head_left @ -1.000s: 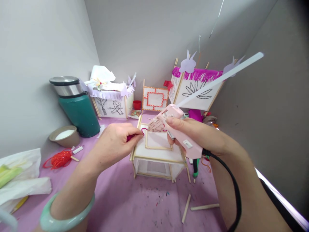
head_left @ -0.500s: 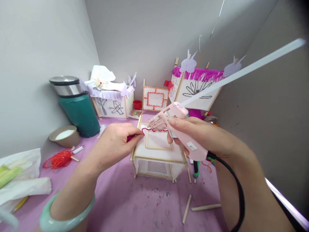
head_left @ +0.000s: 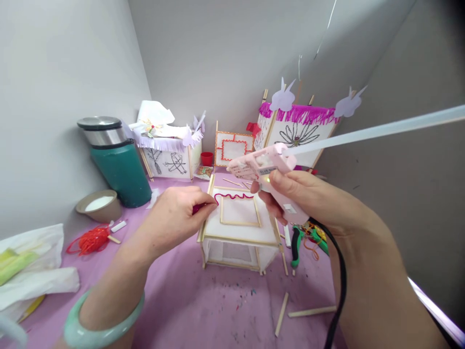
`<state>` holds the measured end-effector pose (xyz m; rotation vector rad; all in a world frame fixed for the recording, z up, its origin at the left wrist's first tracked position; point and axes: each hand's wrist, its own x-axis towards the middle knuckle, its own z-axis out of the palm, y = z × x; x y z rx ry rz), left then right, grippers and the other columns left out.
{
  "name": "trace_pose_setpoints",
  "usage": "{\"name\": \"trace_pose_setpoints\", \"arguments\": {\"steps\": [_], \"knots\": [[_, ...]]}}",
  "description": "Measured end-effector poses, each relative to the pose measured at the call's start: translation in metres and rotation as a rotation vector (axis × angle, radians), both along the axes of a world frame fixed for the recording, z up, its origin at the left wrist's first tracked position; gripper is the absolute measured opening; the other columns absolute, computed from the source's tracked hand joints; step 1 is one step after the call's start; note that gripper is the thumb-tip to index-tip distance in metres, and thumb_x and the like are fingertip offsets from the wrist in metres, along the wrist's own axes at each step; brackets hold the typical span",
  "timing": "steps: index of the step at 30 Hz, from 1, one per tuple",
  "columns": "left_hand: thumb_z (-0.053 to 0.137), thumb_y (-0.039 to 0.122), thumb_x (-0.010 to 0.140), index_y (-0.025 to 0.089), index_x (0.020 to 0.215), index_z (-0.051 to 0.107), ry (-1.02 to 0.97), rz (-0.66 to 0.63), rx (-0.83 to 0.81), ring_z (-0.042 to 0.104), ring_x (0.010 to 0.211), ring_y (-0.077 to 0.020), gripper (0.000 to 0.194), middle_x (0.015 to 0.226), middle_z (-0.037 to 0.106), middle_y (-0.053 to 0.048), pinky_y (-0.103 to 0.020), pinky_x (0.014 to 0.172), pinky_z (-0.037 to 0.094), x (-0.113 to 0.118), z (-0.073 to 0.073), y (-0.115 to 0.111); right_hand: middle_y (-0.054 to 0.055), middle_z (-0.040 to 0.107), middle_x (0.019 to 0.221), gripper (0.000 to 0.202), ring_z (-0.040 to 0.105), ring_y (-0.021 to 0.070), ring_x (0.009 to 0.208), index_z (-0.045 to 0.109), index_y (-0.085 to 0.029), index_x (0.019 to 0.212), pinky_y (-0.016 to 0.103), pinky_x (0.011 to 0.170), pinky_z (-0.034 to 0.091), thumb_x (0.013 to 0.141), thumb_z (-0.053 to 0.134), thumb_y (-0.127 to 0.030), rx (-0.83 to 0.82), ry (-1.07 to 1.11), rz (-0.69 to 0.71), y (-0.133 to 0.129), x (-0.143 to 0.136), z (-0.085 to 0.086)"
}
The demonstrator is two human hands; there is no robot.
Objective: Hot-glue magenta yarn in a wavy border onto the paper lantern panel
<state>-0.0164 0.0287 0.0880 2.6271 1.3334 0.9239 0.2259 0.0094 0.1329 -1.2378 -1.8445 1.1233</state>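
Down in the middle, a white stick box (head_left: 240, 230), probably light and easy to squash, best held by its corner sticks (head_left: 211, 184); over the box's back right, a pink glue gun (head_left: 268, 162), held in the right hand (head_left: 308, 198); along the box's top, likely soft yarn (head_left: 233, 196), pinched in the left hand (head_left: 181, 208)

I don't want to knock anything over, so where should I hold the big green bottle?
Probably around the middle of the green bottle's body, coming from the front right. That part is tall and rounded, so it should be easy to wrap around. The bowl crowds its front left, and the fringed box is behind it to the right.
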Motion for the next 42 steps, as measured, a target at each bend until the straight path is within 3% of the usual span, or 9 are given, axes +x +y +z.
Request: {"name": "trace_pose_setpoints", "arguments": {"steps": [11,17,23,26,30,34,38,42], "knots": [[0.054,0.028,0.087,0.023,0.085,0.074,-0.003,-0.008,-0.036,0.063,0.07,-0.0129,0.021,0.079,0.073,0.001,-0.025,0.063,0.044,0.0,-0.0007,-0.0018,0.002,0.062,0.072,0.056,0.052,0.0155,0.062,0.068,-0.019,0.083,0.029,0.059,0.036,0.082,0.046,-0.071,0.019,-0.254,0.007,0.0052,0.0019,0.0032],[0.053,0.027,0.087,0.023,0.085,0.073,-0.004,-0.023,-0.021,0.063,0.069,-0.013,0.021,0.078,0.072,0.001,-0.025,0.062,0.044,0.0011,-0.0004,-0.0007,0.0,0.062,0.067,0.047,0.055,0.0159,0.067,0.07,-0.022,0.09,0.029,0.062,0.034,0.081,0.054,-0.065,-0.009,-0.234,-0.017,0.0079,0.0011,0.0035],[0.054,0.027,0.087,0.023,0.085,0.073,-0.018,-0.039,-0.011,0.064,0.069,-0.0125,0.02,0.078,0.073,0.001,-0.024,0.062,0.044,0.0012,-0.0007,-0.0013,0.003,0.068,0.086,0.045,0.059,0.019,0.077,0.068,-0.021,0.075,0.029,0.062,0.037,0.078,0.058,-0.064,0.038,-0.19,-0.096,0.0093,0.0041,-0.0004],[0.054,0.028,0.087,0.022,0.084,0.073,-0.015,-0.041,0.006,0.063,0.068,-0.0125,0.02,0.077,0.073,0.001,-0.024,0.061,0.044,0.0016,-0.001,-0.0017,0.002,0.066,0.077,0.04,0.057,0.0172,0.069,0.064,-0.02,0.067,0.028,0.058,0.037,0.076,0.064,-0.06,0.027,-0.17,-0.065,0.0084,0.0028,0.0],[0.053,0.028,0.088,0.022,0.084,0.073,-0.004,-0.045,0.002,0.063,0.068,-0.0123,0.021,0.078,0.072,0.0,-0.024,0.061,0.044,0.0015,-0.0011,-0.0017,0.001,0.066,0.075,0.03,0.058,0.0161,0.066,0.066,-0.021,0.077,0.028,0.061,0.043,0.078,0.065,-0.051,0.016,-0.121,-0.059,0.0065,-0.0001,0.0021],[0.053,0.027,0.088,0.022,0.084,0.073,-0.008,-0.056,-0.001,0.062,0.068,-0.0119,0.021,0.078,0.072,0.001,-0.024,0.061,0.044,0.001,-0.0012,-0.0017,0.002,0.067,0.073,0.034,0.057,0.0146,0.059,0.066,-0.02,0.088,0.028,0.059,0.044,0.086,0.055,-0.052,-0.028,-0.09,-0.013,0.0035,-0.0019,0.0042],[0.053,0.026,0.088,0.022,0.085,0.073,-0.003,-0.061,0.011,0.062,0.068,-0.0118,0.02,0.078,0.072,0.001,-0.023,0.06,0.043,0.0011,-0.0017,-0.0019,0.0,0.06,0.065,0.037,0.055,0.0139,0.059,0.065,-0.019,0.083,0.026,0.057,0.043,0.089,0.051,-0.053,-0.005,-0.1,0.036,0.0023,-0.0033,0.0048],[0.053,0.026,0.088,0.022,0.084,0.073,-0.007,-0.065,0.015,0.061,0.066,-0.0113,0.021,0.076,0.072,0.001,-0.023,0.059,0.043,0.0013,-0.0016,-0.0014,0.001,0.061,0.069,0.048,0.055,0.0151,0.062,0.066,-0.02,0.086,0.026,0.059,0.041,0.085,0.048,-0.065,0.046,-0.201,-0.049,0.0039,-0.0027,0.0014]]}}
